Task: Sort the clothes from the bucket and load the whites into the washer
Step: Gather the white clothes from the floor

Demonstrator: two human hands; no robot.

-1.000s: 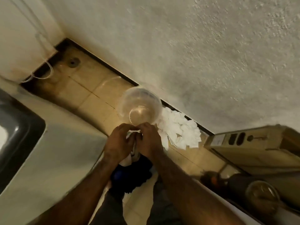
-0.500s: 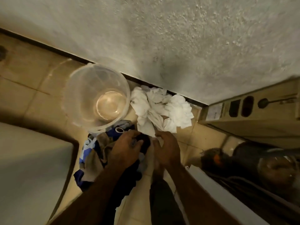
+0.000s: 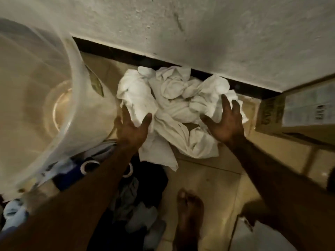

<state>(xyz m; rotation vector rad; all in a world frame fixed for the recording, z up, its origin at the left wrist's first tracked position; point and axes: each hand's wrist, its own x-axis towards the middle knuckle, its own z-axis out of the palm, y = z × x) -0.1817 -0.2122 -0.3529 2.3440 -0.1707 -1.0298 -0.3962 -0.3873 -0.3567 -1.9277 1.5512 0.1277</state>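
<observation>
A heap of crumpled white clothes [image 3: 174, 105] lies on the tiled floor against the wall's dark skirting. My left hand [image 3: 133, 126] reaches to the heap's left edge with fingers spread and straight, touching the white cloth. My right hand [image 3: 225, 122] is spread over the heap's right side, fingers straight. A clear plastic bucket [image 3: 81, 113] stands at the left with nothing inside, close to my left hand. Dark and blue clothes [image 3: 137, 192] lie in a pile on the floor below my left forearm. The washer is out of view.
A cardboard box [image 3: 297, 113] lies at the right against the wall. My bare foot [image 3: 188, 214] stands on the tiles below the white heap. The rough plaster wall [image 3: 199, 29] fills the top of the view.
The camera has come much closer to the floor. Both hands left the dark clothes and moved forward and apart, spreading onto the two sides of the white heap.
</observation>
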